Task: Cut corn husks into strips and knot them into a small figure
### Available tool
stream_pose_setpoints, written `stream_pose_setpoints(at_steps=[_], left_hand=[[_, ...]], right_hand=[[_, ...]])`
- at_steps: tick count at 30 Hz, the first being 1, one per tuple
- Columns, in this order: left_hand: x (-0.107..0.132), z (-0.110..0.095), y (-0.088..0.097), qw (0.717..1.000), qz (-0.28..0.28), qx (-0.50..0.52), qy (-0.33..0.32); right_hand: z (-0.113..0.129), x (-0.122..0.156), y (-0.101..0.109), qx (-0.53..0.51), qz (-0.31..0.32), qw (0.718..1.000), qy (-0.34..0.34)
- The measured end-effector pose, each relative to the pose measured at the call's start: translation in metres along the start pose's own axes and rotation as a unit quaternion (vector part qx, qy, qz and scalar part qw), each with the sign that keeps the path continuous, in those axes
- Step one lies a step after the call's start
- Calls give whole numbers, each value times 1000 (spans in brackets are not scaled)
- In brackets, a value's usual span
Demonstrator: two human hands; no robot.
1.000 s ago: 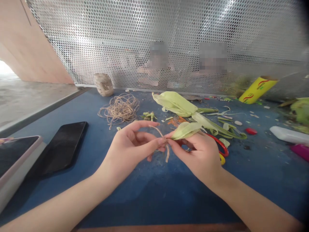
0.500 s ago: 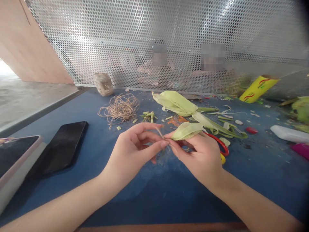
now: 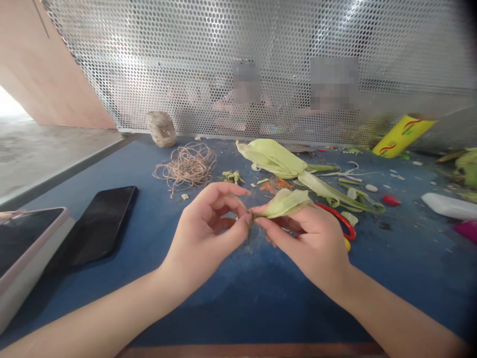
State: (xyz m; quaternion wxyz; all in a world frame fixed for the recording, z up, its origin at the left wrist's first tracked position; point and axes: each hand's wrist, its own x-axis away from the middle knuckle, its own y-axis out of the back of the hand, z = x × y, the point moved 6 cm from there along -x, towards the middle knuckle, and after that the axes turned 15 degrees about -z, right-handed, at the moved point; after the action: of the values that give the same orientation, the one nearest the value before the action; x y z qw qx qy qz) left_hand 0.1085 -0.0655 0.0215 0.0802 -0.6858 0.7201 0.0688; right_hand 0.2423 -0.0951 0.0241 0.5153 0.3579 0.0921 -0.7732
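In the head view my right hand (image 3: pixel 311 236) is closed round a small pale-green corn husk (image 3: pixel 285 203), its gathered end pointing left. My left hand (image 3: pixel 208 226) meets it there, thumb and a finger pinching a thin strand of twine at the bound end, with the index finger lifted off. Just how the twine runs is hard to make out between the fingertips. Beyond my hands lies a larger corn husk bundle (image 3: pixel 276 158). Partly hidden behind my right hand are scissors (image 3: pixel 345 223) with red and yellow on them.
A tangle of twine (image 3: pixel 188 166) lies near a cloudy jar (image 3: pixel 161 129). Two phones, one black (image 3: pixel 99 226), are at left. A yellow tube (image 3: pixel 404 135), a white object (image 3: pixel 447 206) and husk scraps lie right. A perforated metal screen (image 3: pixel 186 59) stands behind; blurred people show through.
My left fingertips have shifted slightly left and down, and the strand that stuck up between them no longer stands out. The husk stays in my right hand.
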Motion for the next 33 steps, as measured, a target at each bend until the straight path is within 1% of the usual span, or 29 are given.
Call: stream_pose_setpoints(at_steps=[4, 10, 16, 19, 23, 29, 33], left_hand=[[2, -2, 0, 1000, -2, -3, -6], [3, -4, 1, 999, 2, -18, -32], [2, -8, -2, 998, 32, 1, -46], [1, -6, -2, 998, 35, 1, -50], [-1, -2, -3, 999, 34, 18, -32], [-1, 4, -4, 998, 38, 52, 20], [-1, 5, -3, 997, 42, 57, 23]], right_hand=[[2, 0, 1, 7, -9, 1000, 21], [1, 0, 4, 0, -24, 1000, 13], [4, -2, 7, -11, -32, 999, 4], [4, -1, 7, -9, -35, 999, 4], [3, 0, 7, -9, -38, 999, 9], [1, 1, 6, -14, -24, 1000, 13], [0, 2, 5, -9, -21, 1000, 11]])
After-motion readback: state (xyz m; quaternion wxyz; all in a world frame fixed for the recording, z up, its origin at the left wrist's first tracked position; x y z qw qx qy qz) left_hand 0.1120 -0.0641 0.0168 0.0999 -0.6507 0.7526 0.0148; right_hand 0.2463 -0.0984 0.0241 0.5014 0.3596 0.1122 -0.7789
